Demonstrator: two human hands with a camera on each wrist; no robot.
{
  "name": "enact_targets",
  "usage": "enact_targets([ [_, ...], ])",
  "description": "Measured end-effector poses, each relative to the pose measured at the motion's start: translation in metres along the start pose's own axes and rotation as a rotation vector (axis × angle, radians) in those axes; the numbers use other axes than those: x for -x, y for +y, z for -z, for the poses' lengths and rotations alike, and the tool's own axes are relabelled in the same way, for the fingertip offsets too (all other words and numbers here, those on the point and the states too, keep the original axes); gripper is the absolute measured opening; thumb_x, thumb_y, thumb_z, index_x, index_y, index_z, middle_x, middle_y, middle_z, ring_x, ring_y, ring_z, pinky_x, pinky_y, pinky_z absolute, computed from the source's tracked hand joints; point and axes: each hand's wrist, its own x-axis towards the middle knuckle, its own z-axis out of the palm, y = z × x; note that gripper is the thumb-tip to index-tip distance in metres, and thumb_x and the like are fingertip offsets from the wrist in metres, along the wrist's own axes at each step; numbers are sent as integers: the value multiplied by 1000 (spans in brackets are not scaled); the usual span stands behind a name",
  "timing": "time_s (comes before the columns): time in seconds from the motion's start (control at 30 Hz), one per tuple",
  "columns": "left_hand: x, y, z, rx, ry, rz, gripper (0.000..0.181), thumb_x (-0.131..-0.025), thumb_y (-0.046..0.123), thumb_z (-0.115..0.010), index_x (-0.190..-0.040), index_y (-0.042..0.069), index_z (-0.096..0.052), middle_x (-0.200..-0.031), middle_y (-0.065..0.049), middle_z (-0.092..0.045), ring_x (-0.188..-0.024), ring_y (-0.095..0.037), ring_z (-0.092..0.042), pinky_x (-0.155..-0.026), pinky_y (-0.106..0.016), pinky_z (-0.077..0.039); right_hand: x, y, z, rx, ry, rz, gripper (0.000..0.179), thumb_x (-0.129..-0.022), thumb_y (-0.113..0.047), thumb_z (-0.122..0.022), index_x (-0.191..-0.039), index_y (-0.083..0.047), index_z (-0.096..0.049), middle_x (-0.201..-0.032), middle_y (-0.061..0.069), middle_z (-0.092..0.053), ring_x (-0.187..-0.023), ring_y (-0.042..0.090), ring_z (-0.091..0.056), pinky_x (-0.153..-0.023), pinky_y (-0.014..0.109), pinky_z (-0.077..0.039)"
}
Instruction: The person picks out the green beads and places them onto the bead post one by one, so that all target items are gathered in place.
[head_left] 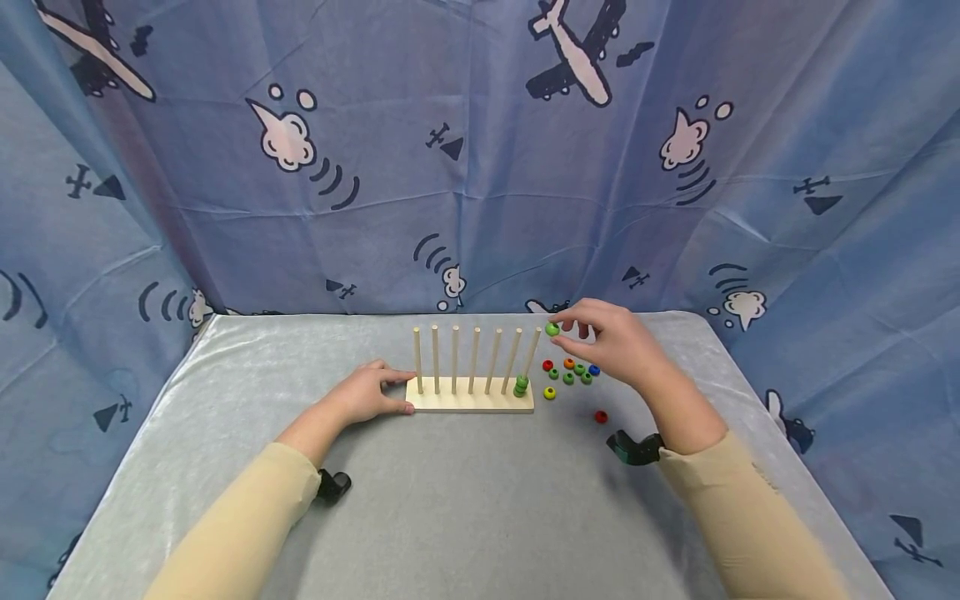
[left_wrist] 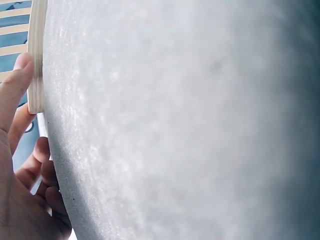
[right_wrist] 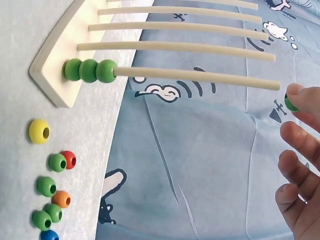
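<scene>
Leftmost on my head feed I log the left hand [head_left: 367, 392], partly closed: thumb and index finger grip the left end of the pegboard [head_left: 468, 404], remaining fingers bent loosely on my left wrist feed. The board lies on a pale grey tablecloth [head_left: 450, 508] with a soft sheen; its base is a light, flat wooden bar with visible grain along the edge, carrying seven slim round pegs. On the rightmost peg [head_left: 532, 352] I count three glossy green beads [head_left: 521, 386], stacked touching at the bottom. Just beside that peg's tip, the right hand [head_left: 611, 342] pinches a green bead [head_left: 552, 329] between thumb and index finger, its other fingers apart and loosely bent. Below it, right of the board, I note loose round beads with bored holes: yellow [head_left: 550, 393], orange [head_left: 569, 363], blue [head_left: 594, 370], four green, two red, one red [head_left: 601, 417] lying nearer the camera.
</scene>
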Motion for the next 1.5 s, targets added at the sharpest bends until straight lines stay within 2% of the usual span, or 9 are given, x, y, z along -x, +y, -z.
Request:
enact_targets([
  [0.33, -3, -1, -1, -17, -2, -4, 69, -76, 53, -82, -137, 28, -62, -103, -1, -53, -87, -19, -47, -78, -37, -41, -5, -2, -7, -29, 7, 3, 23, -90, -20, -76, -113, -17, -74, -91, -1, -63, -75, 15, -50, -64, 34, -44],
  [0.63, -2, -1, -2, -10, -3, -3, 69, -76, 52, -82, -137, 28, -62, -102, -1, -52, -87, -19, -47, -77, -37, -40, -7, -3, -9, -56, -21, -41, 24, -91, -21, -74, -115, -19, -73, -91, -4, -61, -76, 14, -50, -67, 35, -45],
  [0.93, -1, -1, -1, 2, -1, -14, 69, -76, 51, -82, -137, 26, -62, -105, -2, -54, -89, -20, -48, -79, -38, -42, -10, 1, -16, -179, -56, -103, 22, -92, -19, -74, -113, -18, -73, -92, -2, -62, -78, 18, -52, -69, 36, -46],
  [1.2, -1, 0, -1, 2, -1, -9, 69, -76, 51, -82, -137, 25, -63, -104, -2, -54, -88, -19, -47, -78, -38, -41, -10, 9, -24, -335, -99, -208, 23, -92, -25, -73, -114, -17, -73, -95, 2, -63, -82, 22, -55, -72, 38, -47],
  [1.5, 1, 2, 0, 0, 14, -15, 67, -76, 49, -83, -136, 25, -64, -103, -2, -54, -88, -19, -48, -79, -37, -42, -10, 13, -29, -398, -103, -262, 27, -92, -29, -73, -117, -18, -72, -96, 5, -63, -82, 26, -57, -67, 38, -49],
])
